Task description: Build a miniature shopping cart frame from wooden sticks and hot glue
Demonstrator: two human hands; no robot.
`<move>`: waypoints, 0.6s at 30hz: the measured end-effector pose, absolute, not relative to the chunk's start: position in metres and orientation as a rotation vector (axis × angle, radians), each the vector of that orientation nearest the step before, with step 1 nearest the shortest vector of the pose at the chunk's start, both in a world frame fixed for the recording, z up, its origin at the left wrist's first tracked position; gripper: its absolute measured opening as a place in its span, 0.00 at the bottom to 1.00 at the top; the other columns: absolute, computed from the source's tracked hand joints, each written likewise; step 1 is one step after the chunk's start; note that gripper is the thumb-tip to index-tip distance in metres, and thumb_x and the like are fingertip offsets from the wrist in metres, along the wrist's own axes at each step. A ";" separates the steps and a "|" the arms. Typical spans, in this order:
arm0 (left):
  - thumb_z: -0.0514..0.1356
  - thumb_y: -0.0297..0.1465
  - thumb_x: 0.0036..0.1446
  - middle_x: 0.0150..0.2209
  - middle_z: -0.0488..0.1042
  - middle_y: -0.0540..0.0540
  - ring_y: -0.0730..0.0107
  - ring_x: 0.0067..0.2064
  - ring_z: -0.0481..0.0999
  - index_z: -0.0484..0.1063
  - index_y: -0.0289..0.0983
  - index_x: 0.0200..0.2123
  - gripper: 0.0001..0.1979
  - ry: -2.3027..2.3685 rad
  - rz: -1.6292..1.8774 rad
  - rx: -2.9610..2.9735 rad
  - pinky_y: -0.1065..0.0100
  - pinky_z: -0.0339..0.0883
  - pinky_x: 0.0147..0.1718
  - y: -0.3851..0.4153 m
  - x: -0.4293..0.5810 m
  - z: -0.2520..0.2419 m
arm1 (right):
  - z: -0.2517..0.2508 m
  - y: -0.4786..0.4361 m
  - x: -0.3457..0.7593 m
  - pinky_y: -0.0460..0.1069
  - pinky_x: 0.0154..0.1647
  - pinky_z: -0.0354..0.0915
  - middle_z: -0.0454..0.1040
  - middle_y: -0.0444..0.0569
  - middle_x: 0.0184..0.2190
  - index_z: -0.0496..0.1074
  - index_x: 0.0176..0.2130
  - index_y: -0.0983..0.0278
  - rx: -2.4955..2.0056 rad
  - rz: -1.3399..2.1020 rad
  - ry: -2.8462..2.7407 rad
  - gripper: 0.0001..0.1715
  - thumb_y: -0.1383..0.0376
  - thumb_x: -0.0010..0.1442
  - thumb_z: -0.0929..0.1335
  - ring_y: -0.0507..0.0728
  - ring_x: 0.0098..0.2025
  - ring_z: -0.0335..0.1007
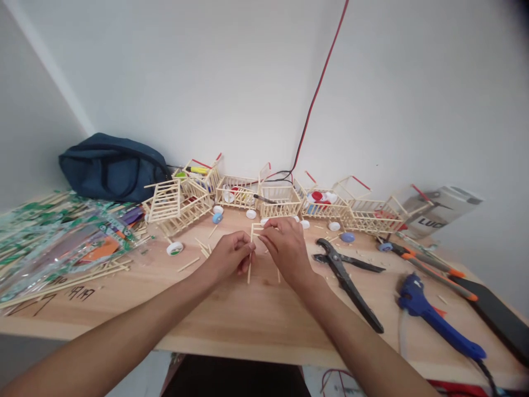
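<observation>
Both my hands meet at the middle of the wooden table (pixel 248 314). My left hand (pixel 229 256) is pinched on a thin upright wooden stick (pixel 250 264) that reaches down to the tabletop. My right hand (pixel 285 245) is closed on a small frame of glued sticks (pixel 257 227), which joins that upright stick. Its fingers curl over the frame's right side and hide part of it.
Several stick-built carts (pixel 281 201) line the wall, with bottle caps (pixel 175 248) and loose sticks around them. Black pliers (pixel 345 273), a blue glue gun (pixel 433 320) and orange-handled tools (pixel 430 267) lie right. Plastic packets (pixel 61 237) and a blue bag (pixel 111 168) sit left.
</observation>
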State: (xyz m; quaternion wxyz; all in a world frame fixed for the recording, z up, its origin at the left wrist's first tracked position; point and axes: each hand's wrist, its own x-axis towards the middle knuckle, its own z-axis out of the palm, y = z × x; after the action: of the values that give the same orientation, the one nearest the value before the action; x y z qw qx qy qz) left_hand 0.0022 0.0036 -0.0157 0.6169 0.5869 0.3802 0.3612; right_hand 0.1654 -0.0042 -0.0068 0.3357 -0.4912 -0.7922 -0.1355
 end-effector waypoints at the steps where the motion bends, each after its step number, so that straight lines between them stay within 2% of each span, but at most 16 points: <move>1: 0.59 0.42 0.54 0.13 0.64 0.56 0.81 0.12 0.58 0.62 0.36 0.25 0.16 0.880 0.836 1.346 0.76 0.49 0.14 0.003 0.003 -0.016 | -0.007 -0.003 0.166 0.53 0.44 0.57 0.74 0.49 0.39 0.74 0.31 0.61 -1.275 -0.352 -2.065 0.06 0.66 0.60 0.68 0.58 0.44 0.63; 10: 0.59 0.41 0.55 0.18 0.67 0.54 0.81 0.14 0.60 0.61 0.36 0.27 0.15 0.887 0.845 1.332 0.76 0.52 0.14 0.004 0.008 -0.022 | -0.015 -0.003 0.170 0.54 0.46 0.58 0.73 0.48 0.39 0.73 0.32 0.62 -1.266 -0.255 -2.020 0.06 0.67 0.60 0.67 0.58 0.44 0.63; 18: 0.56 0.42 0.57 0.19 0.68 0.53 0.81 0.14 0.60 0.62 0.36 0.28 0.15 0.931 0.778 1.330 0.76 0.52 0.14 0.003 0.007 -0.022 | -0.013 -0.007 0.169 0.55 0.50 0.60 0.72 0.50 0.45 0.74 0.32 0.61 -1.299 -0.198 -1.977 0.06 0.70 0.59 0.67 0.58 0.49 0.63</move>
State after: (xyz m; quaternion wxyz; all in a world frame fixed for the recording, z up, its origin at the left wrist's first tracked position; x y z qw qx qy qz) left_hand 0.0073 0.0032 -0.0220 0.6214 0.5789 0.4053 0.3384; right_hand 0.1692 -0.0068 -0.0127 0.3743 -0.5075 -0.7722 -0.0775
